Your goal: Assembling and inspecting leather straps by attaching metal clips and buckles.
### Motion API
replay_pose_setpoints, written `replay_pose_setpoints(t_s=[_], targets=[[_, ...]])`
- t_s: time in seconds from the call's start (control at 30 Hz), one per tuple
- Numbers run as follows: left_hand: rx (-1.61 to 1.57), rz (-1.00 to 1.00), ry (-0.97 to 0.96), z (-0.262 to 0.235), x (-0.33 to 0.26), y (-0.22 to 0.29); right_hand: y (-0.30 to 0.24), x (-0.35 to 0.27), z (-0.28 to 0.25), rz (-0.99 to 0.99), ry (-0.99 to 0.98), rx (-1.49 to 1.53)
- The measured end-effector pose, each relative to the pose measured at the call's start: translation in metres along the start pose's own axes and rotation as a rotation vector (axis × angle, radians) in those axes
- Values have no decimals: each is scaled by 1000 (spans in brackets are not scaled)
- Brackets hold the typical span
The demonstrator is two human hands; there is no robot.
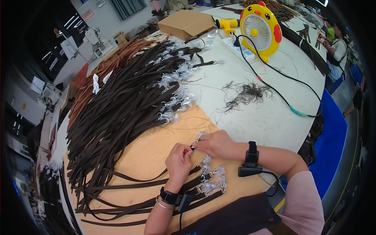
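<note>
My left hand (178,163) and my right hand (216,145) meet over the tan board, fingertips pinched close together. Between them is the end of a dark brown strap (192,147), and its length appears to trail off to the left from under my left hand. A plastic-wrapped metal clasp (201,135) pokes out beyond my right fingers; my fingers hide most of the joint. Just nearer to me, several dark straps (129,208) lie side by side, their plastic-wrapped clasps (219,172) pointing right.
A large heap of dark straps (125,102) spreads along the left, with reddish-brown straps (103,64) behind. Loose thread (250,92) lies on the white table. Beyond stand a yellow fan (270,35), a power strip (244,51) and a cardboard box (186,23). A person (340,51) sits far right.
</note>
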State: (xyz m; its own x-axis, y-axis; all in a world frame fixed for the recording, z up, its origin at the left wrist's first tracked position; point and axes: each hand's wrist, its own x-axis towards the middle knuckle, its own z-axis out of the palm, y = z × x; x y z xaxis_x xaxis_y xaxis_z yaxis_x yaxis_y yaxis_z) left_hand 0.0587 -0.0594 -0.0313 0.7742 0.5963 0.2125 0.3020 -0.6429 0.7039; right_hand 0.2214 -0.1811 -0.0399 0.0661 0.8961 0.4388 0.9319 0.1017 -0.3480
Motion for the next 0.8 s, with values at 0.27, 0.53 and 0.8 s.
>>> replay_pose_setpoints(t_s=[0.27,0.53,0.8], targets=[[-12,67,-64,-10,-5,-1,9,1,-22,-4,-55,53],[-30,53,-88,-11,-4,-2,15,6,-18,-73,-123,4],[-27,66,-106,-13,-3,-3,14,9,-19,-10,-166,82]])
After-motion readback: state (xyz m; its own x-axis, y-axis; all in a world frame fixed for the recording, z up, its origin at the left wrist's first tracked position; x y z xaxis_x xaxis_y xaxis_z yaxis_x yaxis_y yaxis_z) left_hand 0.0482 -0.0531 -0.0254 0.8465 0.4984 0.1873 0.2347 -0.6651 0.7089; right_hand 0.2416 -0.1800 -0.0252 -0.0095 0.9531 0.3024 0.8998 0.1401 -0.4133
